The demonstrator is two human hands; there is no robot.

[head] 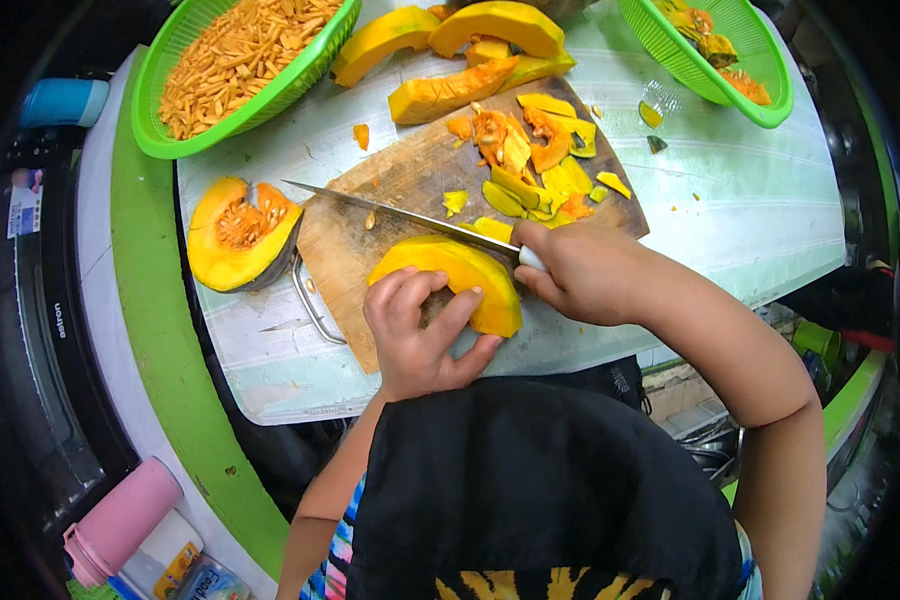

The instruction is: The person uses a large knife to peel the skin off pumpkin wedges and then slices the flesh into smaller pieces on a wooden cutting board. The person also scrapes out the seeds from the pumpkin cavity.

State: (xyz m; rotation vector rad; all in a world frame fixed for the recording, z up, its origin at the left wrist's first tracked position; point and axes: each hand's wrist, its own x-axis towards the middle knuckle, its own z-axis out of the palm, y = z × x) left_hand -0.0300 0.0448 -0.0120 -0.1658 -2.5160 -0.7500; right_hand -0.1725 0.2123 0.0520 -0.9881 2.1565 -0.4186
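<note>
My left hand (424, 326) grips a curved, peeled pumpkin wedge (461, 262) near the front edge of a wooden cutting board (412, 161). In my right hand (577, 270) is the white handle of a kitchen knife (412, 217). Its long blade points left, just beyond the wedge; whether it touches the wedge I cannot tell. Peel scraps (521, 191) and seedy pumpkin pulp (501, 139) lie on the board past the knife. Left of the board sits an unpeeled pumpkin piece (240, 236) with seeds inside. More pumpkin wedges (450, 90) are grouped at the board's far edge.
A green basket (247, 112) of orange pumpkin strips stands at the far left. Another green basket (765, 116) with scraps is at the far right. A metal handle (311, 307) sticks out from under the board. A pink tumbler (124, 521) lies beyond the table at lower left.
</note>
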